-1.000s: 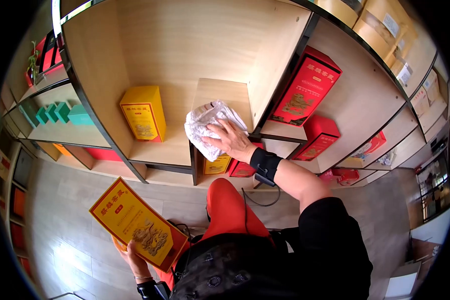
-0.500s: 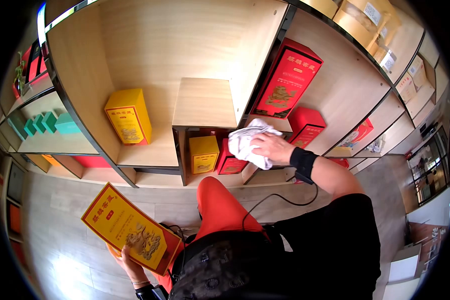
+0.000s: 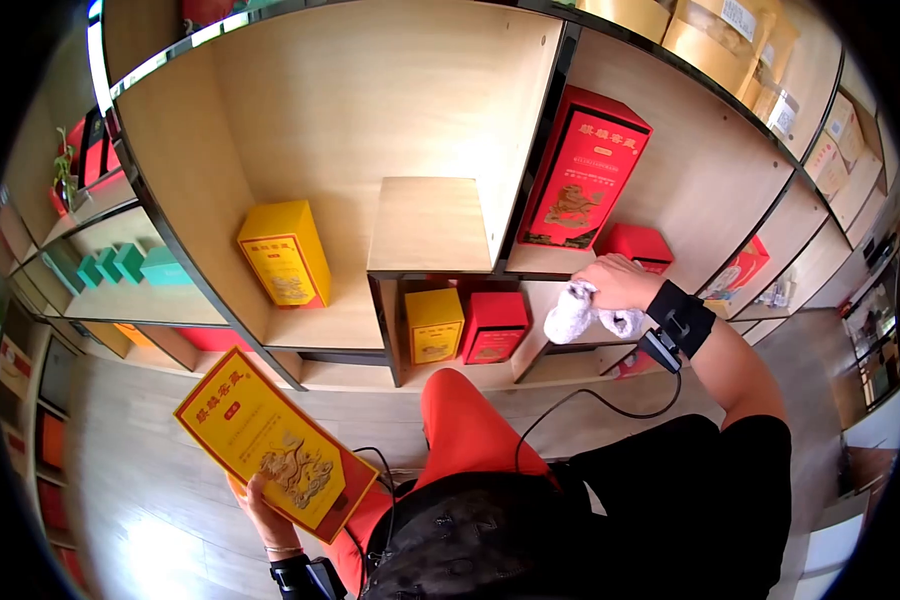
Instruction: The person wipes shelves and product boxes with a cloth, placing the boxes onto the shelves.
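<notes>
My left hand [image 3: 267,517] holds a large yellow box [image 3: 272,440] with red edges and a gold figure, tilted over the floor at the lower left. At the right, my right hand [image 3: 620,284] is closed on a bunched white cloth [image 3: 582,316], in front of the shelf unit. Behind that hand, a short red box [image 3: 638,246] is partly hidden. A tall red box [image 3: 587,170] stands just above and left of it. The raised wooden shelf block [image 3: 430,222] lies to the left of the cloth.
A yellow box [image 3: 284,256] stands in the left compartment. Below the block are a smaller yellow box [image 3: 434,328] and a red box [image 3: 495,328]. Teal boxes [image 3: 128,262] sit at the far left. A black cable [image 3: 610,408] hangs from my right wrist.
My right hand has moved right with the cloth, off the raised block and past the divider beside it. My left hand still holds the large yellow box.
</notes>
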Available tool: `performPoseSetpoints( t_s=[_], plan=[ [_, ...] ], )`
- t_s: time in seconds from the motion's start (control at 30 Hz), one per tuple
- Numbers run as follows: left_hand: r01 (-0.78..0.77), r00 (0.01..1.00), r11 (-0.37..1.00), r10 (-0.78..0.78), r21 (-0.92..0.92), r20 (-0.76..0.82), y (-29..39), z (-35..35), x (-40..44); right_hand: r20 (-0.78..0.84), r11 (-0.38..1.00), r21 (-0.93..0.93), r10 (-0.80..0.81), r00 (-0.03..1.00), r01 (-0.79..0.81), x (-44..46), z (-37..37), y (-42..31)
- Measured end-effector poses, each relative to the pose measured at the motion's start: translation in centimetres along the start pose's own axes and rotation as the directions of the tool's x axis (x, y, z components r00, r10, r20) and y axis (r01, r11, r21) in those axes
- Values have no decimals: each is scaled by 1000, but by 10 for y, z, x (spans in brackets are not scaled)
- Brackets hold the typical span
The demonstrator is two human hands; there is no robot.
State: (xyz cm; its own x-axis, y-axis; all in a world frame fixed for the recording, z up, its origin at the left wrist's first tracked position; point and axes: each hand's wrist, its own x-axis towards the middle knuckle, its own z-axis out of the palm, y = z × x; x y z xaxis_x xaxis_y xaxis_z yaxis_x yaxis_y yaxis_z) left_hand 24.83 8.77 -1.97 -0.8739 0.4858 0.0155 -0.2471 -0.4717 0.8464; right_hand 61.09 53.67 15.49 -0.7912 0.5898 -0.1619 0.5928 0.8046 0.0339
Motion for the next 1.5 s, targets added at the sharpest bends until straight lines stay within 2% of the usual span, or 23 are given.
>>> performPoseSetpoints(
  t_s=[0.07,0.2,0.27,0.33,0.37,0.47,0.53,0.6,0.63,0.73,0.77,0.8,0.87,1.07,1.23,1.33,1.37,1.47,1.5],
  plan=[
    [-48,997,999,49,-17,53,14,24,11,-33,999,49,-9,999,11,16,-4,-11],
    [-138,980,990,137,-1,145,37,65,43,-44,992,-100,69,997,-74,43,20,15],
    [-145,969,989,144,-9,199,49,95,63,-23,990,-98,102,995,-104,46,31,27],
    [-263,928,962,231,72,292,54,128,90,62,985,-132,124,990,-115,50,37,34],
    [-289,903,955,249,67,350,58,150,102,34,989,-131,71,997,-66,55,53,49],
    [-331,834,943,277,32,477,57,215,143,96,979,-191,90,991,-70,59,56,50],
    [-365,811,931,318,0,490,43,252,173,49,978,-206,55,997,-44,62,65,53],
    [-345,797,937,323,-54,511,28,288,193,25,978,-203,56,998,-50,62,66,52],
    [-233,818,967,254,-107,516,24,302,199,52,974,-224,43,998,-30,58,55,42],
    [-198,792,973,228,-115,567,1,337,220,-60,972,-233,-36,998,21,58,62,46],
    [-197,797,975,220,-101,562,-5,346,222,6,975,-218,-28,1000,29,58,60,48],
    [-196,793,974,224,-111,566,-12,355,227,5,973,-231,-28,1000,28,60,61,49],
    [-172,797,984,172,-56,579,-25,366,233,11,967,-255,-27,1000,29,61,66,50],
    [-162,778,986,152,-39,609,-53,393,245,18,962,-274,-13,1000,17,58,56,40],
    [-237,676,971,146,26,722,-65,396,268,18,984,-176,-10,1000,13,56,55,40],
    [-342,607,925,82,167,791,-65,388,284,-18,987,-163,8,1000,-11,55,58,39],
    [-335,585,926,62,171,809,-69,383,292,-36,987,-160,20,999,-26,55,58,37],
    [-381,584,884,3,271,812,-68,380,298,9,984,-177,30,1000,-28,55,54,35],
    [-352,572,896,-23,271,820,-66,380,300,20,986,-167,30,999,-26,55,53,35]
  ],
)
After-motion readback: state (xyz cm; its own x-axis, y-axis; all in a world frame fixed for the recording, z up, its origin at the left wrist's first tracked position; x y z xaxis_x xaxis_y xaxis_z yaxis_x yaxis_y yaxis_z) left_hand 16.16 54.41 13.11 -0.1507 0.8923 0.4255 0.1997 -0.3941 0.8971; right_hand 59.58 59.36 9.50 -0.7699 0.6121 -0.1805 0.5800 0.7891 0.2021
